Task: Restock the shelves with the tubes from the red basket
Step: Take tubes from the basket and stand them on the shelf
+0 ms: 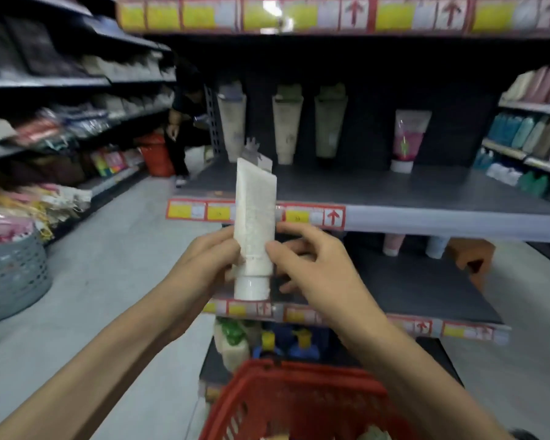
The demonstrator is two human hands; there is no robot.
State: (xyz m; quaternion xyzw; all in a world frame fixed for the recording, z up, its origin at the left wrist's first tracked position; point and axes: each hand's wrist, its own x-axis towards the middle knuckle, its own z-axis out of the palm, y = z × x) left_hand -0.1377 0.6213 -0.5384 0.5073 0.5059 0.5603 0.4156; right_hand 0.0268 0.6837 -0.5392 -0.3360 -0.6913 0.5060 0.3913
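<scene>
Above the red basket [267, 404], the left hand [208, 260] and right hand [318, 271] both pinch the white tube [255, 211] low, cap down, probably readying it to stand on the shelf [394, 192].

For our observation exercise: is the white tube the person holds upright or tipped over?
Upright, cap down: the white tube stands vertical, gripped by the left hand and right hand.

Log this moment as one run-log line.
left hand grips white tube | right hand pinches it | red basket below | tube not yet shelved
</scene>
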